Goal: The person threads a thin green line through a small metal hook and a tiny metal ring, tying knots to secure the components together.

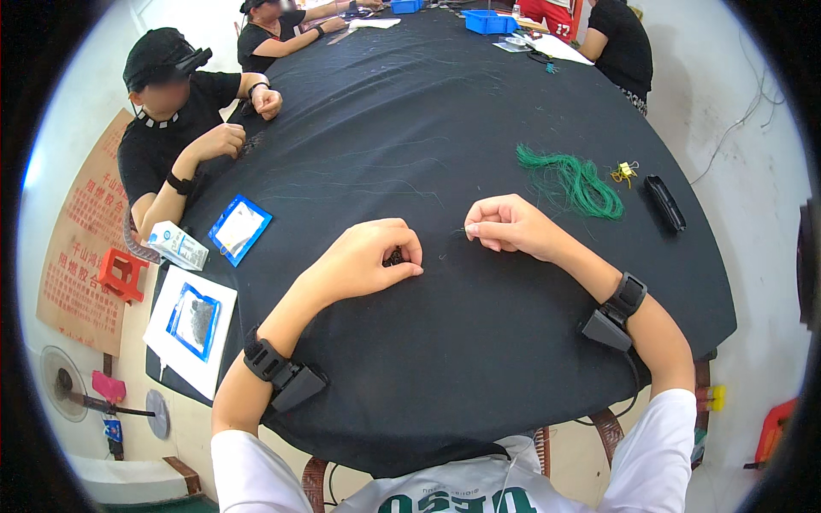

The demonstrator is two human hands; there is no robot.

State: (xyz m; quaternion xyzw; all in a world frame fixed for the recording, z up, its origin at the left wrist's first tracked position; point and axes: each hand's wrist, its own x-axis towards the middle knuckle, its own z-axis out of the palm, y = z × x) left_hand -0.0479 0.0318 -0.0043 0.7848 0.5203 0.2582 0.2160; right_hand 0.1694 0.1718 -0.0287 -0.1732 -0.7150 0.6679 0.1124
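Note:
Over the middle of a black-covered table [410, 359], my left hand [368, 256] is closed, its fingers curled round a small dark, knobbly bundle [394, 256]. Most of that bundle is hidden by the fingers. A short gap to the right, my right hand [510, 227] is pinched, thumb against forefinger. Something very fine seems to show at its fingertips, too small to make out. Beyond my right hand lies a loose hank of green thread [581, 184]. Thin loose strands trail across the cloth ahead of both hands.
At right lie a yellow binder clip [624, 173] and a black case [665, 203]. At left are a carton [178, 245], a blue-edged packet [240, 229] and another packet [193, 320] on a white sheet. A co-worker [171, 128] sits far left; blue trays [490, 22] stand farther off.

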